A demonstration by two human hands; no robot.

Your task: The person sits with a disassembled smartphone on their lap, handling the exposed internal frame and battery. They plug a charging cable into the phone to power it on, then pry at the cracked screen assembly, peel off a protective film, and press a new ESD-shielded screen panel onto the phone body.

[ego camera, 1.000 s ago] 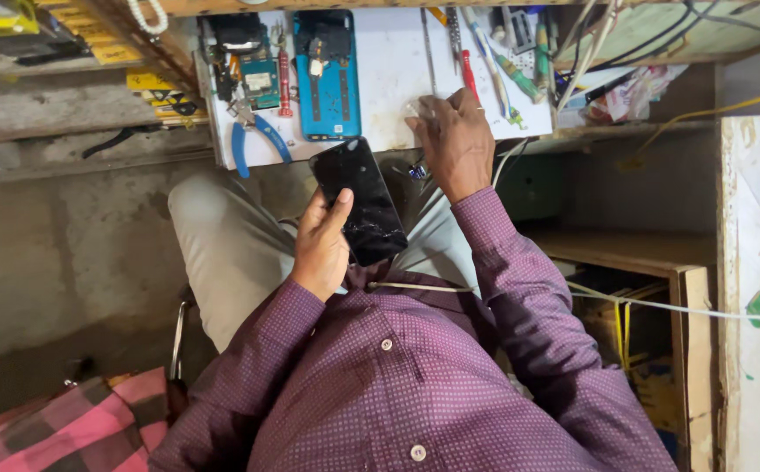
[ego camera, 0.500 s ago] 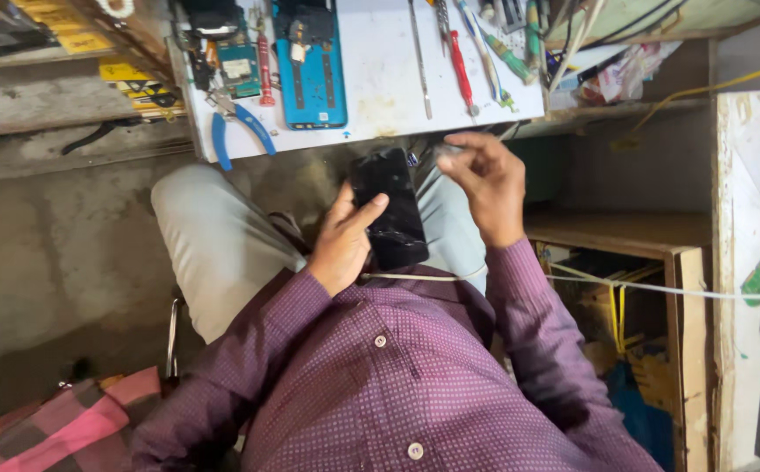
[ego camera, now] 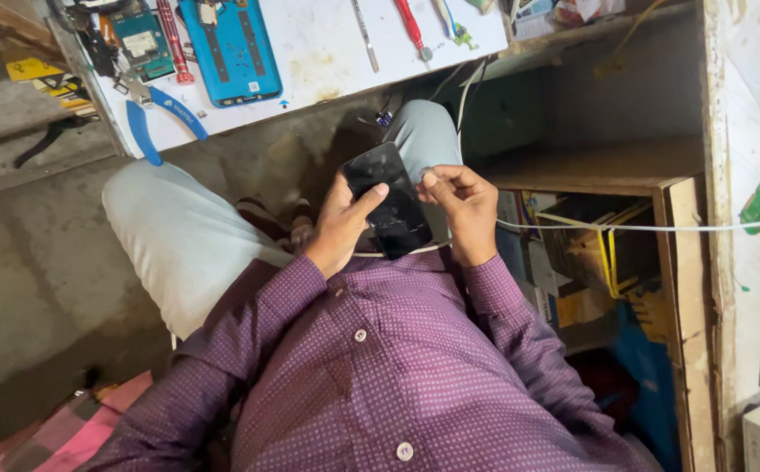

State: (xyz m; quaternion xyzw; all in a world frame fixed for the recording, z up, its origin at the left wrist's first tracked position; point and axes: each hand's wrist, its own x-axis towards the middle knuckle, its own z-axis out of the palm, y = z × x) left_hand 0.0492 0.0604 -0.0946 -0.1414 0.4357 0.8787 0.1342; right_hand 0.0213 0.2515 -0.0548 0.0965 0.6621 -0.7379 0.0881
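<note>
Your left hand (ego camera: pixel 341 223) grips the black phone (ego camera: pixel 389 199), thumb across its screen; your right hand (ego camera: pixel 460 205), which was on the white bench (ego camera: pixel 327 48) a second ago, now pinches the phone's right edge above your lap. Beyond the phone lie blue-handled pliers (ego camera: pixel 157 122) and an opened blue phone shell (ego camera: pixel 230 48); nothing blocks your hands.

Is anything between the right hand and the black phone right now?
Nothing visible. The left hand holds the black phone over the lap, thumb across its screen, and the right hand has its fingertips at the phone's right edge.
</note>
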